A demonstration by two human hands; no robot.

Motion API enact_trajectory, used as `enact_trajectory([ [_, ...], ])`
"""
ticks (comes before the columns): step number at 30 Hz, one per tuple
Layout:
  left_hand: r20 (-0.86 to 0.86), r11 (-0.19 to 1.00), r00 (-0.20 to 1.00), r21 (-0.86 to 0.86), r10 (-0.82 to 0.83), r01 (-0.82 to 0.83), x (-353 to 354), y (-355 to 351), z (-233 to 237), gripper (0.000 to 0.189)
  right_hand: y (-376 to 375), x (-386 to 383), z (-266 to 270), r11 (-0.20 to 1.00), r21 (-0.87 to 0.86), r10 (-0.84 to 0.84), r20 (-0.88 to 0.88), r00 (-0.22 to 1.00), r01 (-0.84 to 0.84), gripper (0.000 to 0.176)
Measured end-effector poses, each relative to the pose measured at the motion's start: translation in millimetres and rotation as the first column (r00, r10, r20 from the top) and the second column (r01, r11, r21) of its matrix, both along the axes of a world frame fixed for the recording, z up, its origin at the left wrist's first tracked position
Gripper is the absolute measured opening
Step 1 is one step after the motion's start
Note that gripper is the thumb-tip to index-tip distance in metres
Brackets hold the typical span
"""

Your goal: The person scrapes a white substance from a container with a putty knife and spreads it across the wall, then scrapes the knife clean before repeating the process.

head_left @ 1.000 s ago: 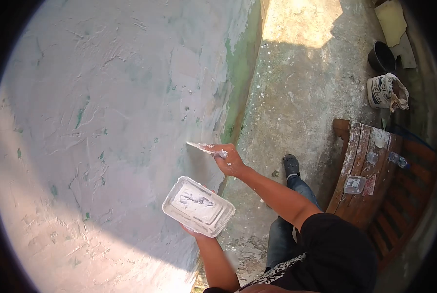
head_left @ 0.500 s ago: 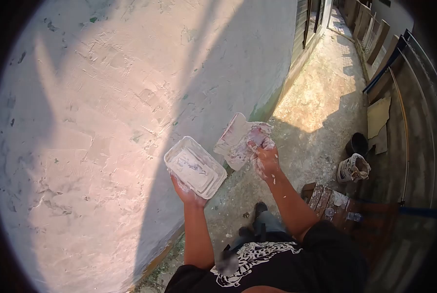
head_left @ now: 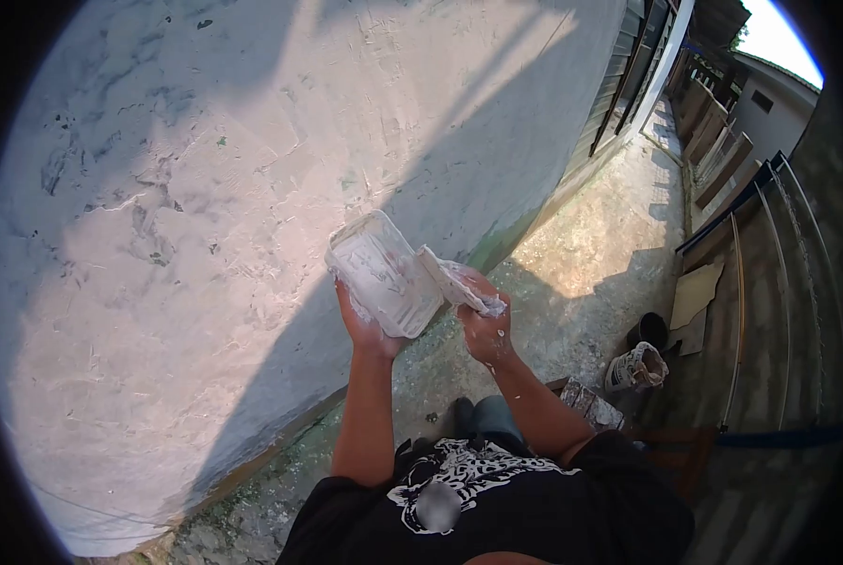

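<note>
My left hand (head_left: 357, 325) is closed around the lower left side of a white plastic tub (head_left: 376, 268), rectangular and smeared inside with whitish putty. Its open top is tilted up toward me. In my right hand (head_left: 487, 330) is a putty-caked scraper (head_left: 448, 279), gripped by its handle end, with the blade seen nearly edge-on. The blade's left edge overlaps the tub's right rim in this view. White putty flecks cling to my right hand and wrist. Just beyond both hands rises a plastered wall (head_left: 243, 264) with rough patches and trowel marks.
A concrete walkway (head_left: 572, 245) runs along the wall past a louvred window (head_left: 629, 75). On the right stand a black bucket (head_left: 649, 330), a white sack (head_left: 636, 367) and a stained wooden bench (head_left: 586, 405). Poles (head_left: 739, 311) lean against the right-hand wall.
My right hand has brought the scraper left to the tub's edge and turned its blade nearly edge-on. The tub sits slightly higher in view, and the camera has tilted up.
</note>
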State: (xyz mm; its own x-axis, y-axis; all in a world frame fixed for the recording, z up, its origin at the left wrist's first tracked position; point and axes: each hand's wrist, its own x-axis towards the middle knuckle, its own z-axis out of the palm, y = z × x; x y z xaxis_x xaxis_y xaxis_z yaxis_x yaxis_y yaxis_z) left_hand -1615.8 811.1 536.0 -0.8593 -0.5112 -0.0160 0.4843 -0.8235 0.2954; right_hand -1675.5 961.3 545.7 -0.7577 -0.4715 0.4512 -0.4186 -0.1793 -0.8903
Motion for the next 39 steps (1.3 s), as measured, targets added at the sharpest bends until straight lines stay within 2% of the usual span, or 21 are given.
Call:
enact_trajectory([
  [1, -0.01, 1.0, 1.0, 0.017, 0.019, -0.019, 20.6, -3.1, -8.0, 0.064, -9.4, 20.4, -12.1, 1.0, 0.017, 0.019, -0.01, 1.0, -0.019, 0.044],
  [3, -0.05, 1.0, 0.999, 0.013, 0.002, -0.001, 18.5, -3.8, -2.5, 0.064, -19.8, 17.2, -23.1, 0.998, -0.045, -0.05, -0.381, 0.923, 0.036, 0.045],
  [7, -0.151, 0.999, 0.988, 0.041, -0.029, 0.035, 15.2, -7.1, 3.8, 0.066, -20.9, 6.8, -27.9, 0.993, -0.115, -0.07, -0.456, 0.887, 0.02, 0.04],
  [10, -0.161, 0.997, 0.986, 0.05, -0.051, 0.06, 27.6, -8.3, 6.4, 0.066, -20.7, 11.3, -37.8, 0.99, -0.083, -0.137, -0.454, 0.88, 0.111, 0.037],
  [12, -0.205, 0.995, 0.974, 0.014, -0.098, 0.103, 24.4, -11.1, 12.2, 0.066, -25.2, 6.5, -43.1, 0.964, -0.121, -0.264, -0.472, 0.841, 0.235, 0.038],
  [15, -0.2, 0.99, 0.972, 0.037, -0.126, 0.136, 26.4, -11.6, 13.9, 0.067, -22.8, 8.2, -50.1, 0.952, -0.088, -0.294, -0.52, 0.802, 0.292, 0.039],
  [18, -0.252, 0.978, 0.95, 0.049, -0.184, 0.202, 26.1, -20.0, 16.3, 0.067, -20.0, -2.1, -41.5, 0.952, -0.017, -0.254, -0.602, 0.757, 0.306, 0.029],
  [22, -0.208, 0.981, 0.961, 0.027, -0.184, 0.194, 36.5, -26.9, 18.2, 0.067, -8.3, -23.8, -66.8, 0.965, 0.04, -0.186, -0.597, 0.78, 0.261, 0.031],
  [23, -0.189, 0.986, 0.968, 0.002, -0.163, 0.166, 38.3, -29.3, 17.6, 0.067, -5.9, -28.8, -88.7, 0.937, 0.067, -0.328, -0.171, 0.929, 0.343, 0.032],
  [24, -0.173, 0.99, 0.975, -0.023, -0.138, 0.136, 40.2, -31.8, 16.6, 0.067, -5.7, -31.2, -101.0, 0.908, 0.131, -0.418, 0.285, 0.863, 0.397, 0.034],
  [25, -0.174, 0.991, 0.975, -0.028, -0.135, 0.132, 42.7, -34.0, 15.5, 0.067, -9.3, -18.1, -61.6, 0.913, 0.093, -0.385, 0.524, 0.76, 0.398, 0.034],
  [26, -0.143, 0.993, 0.983, -0.044, -0.114, 0.109, 45.0, -36.9, 13.4, 0.067, -2.2, -24.4, -58.0, 0.915, 0.088, -0.38, 0.523, 0.763, 0.395, 0.034],
  [28, -0.112, 0.995, 0.99, -0.056, -0.09, 0.084, 47.8, -42.5, 7.0, 0.067, 24.3, -39.8, -51.6, 0.999, 0.0, -0.041, 0.656, 0.754, 0.053, 0.03],
  [29, -0.127, 0.995, 0.987, -0.056, -0.094, 0.088, 51.6, -44.0, -1.5, 0.067, 21.0, -43.7, -56.6, 0.969, -0.247, 0.164, 0.576, 0.801, -0.02, 0.024],
  [30, -0.14, 0.994, 0.985, -0.057, -0.101, 0.093, 52.5, -44.4, -4.5, 0.066, 15.8, -41.6, -46.3, 0.97, -0.243, 0.162, 0.578, 0.8, -0.021, 0.024],
  [32, -0.127, 0.993, 0.986, -0.046, -0.112, 0.107, 53.3, -40.5, -1.2, 0.066, 8.8, -33.2, -19.7, 0.887, -0.458, 0.287, 0.635, 0.717, 0.05, 0.018],
  [33, -0.107, 0.991, 0.986, -0.038, -0.129, 0.125, 58.5, -34.3, -0.8, 0.066, 12.6, -51.5, -28.2, 0.819, -0.535, 0.502, 0.493, 0.711, -0.207, 0.014],
  [34, -0.102, 0.991, 0.986, -0.038, -0.131, 0.128, 61.5, -32.2, 1.4, 0.066, 9.0, -49.2, -18.4, 0.819, -0.537, 0.5, 0.496, 0.71, -0.202, 0.014],
  [36, -0.15, 0.988, 0.978, -0.069, -0.145, 0.136, 65.2, -29.2, 5.3, 0.065, 1.1, -42.0, 0.8, 0.623, -0.676, 0.718, 0.296, 0.63, -0.393, 0.009],
  [38, -0.141, 0.987, 0.981, -0.101, -0.136, 0.122, 67.1, -26.2, 5.3, 0.066, -6.2, -41.8, 12.4, 0.595, -0.701, 0.742, 0.292, 0.603, -0.393, 0.013],
  [39, -0.131, 0.985, 0.983, -0.134, -0.124, 0.107, 67.9, -23.1, 5.7, 0.067, -10.2, -39.6, 20.6, 0.598, -0.693, 0.725, 0.253, 0.641, -0.403, 0.016],
])
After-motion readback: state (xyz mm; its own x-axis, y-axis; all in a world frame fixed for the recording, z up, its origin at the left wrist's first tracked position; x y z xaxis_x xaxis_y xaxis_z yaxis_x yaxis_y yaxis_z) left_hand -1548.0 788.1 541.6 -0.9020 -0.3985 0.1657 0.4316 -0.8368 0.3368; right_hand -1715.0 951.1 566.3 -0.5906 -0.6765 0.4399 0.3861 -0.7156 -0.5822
